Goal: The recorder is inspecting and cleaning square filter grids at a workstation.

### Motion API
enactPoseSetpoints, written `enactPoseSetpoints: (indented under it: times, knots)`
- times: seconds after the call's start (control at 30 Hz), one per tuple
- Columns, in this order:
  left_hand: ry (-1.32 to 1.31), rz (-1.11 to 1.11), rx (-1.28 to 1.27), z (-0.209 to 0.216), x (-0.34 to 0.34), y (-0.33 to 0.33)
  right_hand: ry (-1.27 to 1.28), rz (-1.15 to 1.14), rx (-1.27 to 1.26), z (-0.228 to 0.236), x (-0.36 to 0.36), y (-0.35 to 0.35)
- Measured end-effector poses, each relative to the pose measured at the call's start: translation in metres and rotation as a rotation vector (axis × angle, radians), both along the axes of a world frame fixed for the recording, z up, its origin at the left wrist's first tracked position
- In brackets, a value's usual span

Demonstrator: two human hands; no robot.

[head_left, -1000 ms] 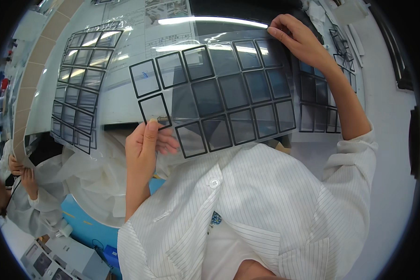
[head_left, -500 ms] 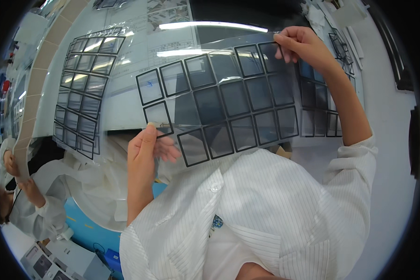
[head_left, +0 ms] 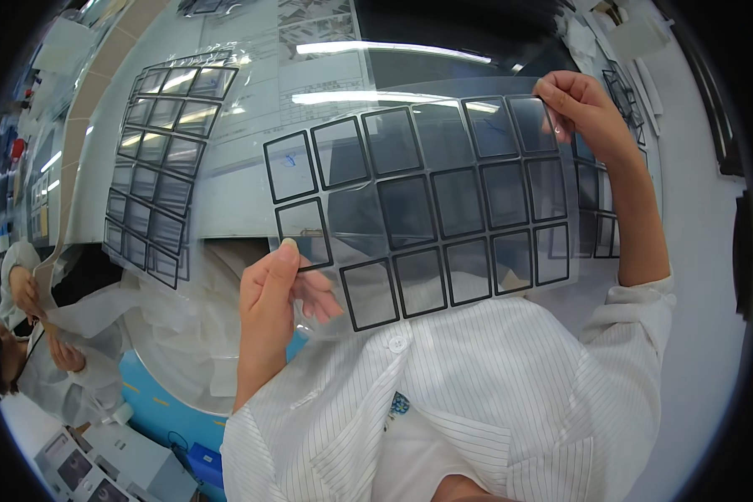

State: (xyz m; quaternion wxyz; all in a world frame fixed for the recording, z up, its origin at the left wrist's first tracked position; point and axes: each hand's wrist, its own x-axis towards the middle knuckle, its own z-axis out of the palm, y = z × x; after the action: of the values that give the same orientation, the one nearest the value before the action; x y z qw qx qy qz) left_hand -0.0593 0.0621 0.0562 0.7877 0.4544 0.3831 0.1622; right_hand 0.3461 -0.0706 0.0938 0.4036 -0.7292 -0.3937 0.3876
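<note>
Both my hands hold up a clear plastic sheet (head_left: 420, 280) that carries rows of black-bordered rectangles. My left hand (head_left: 272, 289) pinches the lower left edge, thumb on top and fingers behind the film. At the upper right corner, my right hand (head_left: 581, 105) grips the sheet between thumb and fingers. A few places in the rows lack a black border. The sheet is tilted above the front edge of the table, and dark shapes and light reflections show through it.
Similar framed sheets (head_left: 155, 171) lie stacked on the left of the white table (head_left: 234, 201). More framed sheets (head_left: 590, 188) lie behind my right forearm. Another person's hands (head_left: 63, 351) are at the far left, near a blue surface (head_left: 155, 397) and whitish film (head_left: 184, 335).
The held sheet and both hands have shifted right and down in the picture, and the sheet appears slightly larger. The surroundings have shifted a little to the right. Both grips stay the same.
</note>
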Motion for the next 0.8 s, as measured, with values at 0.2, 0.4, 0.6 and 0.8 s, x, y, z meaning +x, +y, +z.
enactPoseSetpoints:
  times: [0.2, 0.4, 0.6, 0.8]
  knots:
    - [0.076, 0.079, 0.012, 0.007, 0.002, 0.004, 0.015, -0.033, -0.035, 0.004, -0.008, -0.004]
    - [0.072, 0.079, 0.053, -0.001, -0.013, 0.02, 0.064, -0.031, -0.028, 0.007, -0.025, 0.004]
    - [0.085, 0.124, 0.105, -0.008, -0.015, 0.024, 0.079, -0.038, -0.021, 0.007, -0.029, 0.0]
    - [0.044, 0.072, 0.144, -0.012, -0.015, 0.028, 0.045, -0.016, -0.028, 0.002, -0.026, 0.001]
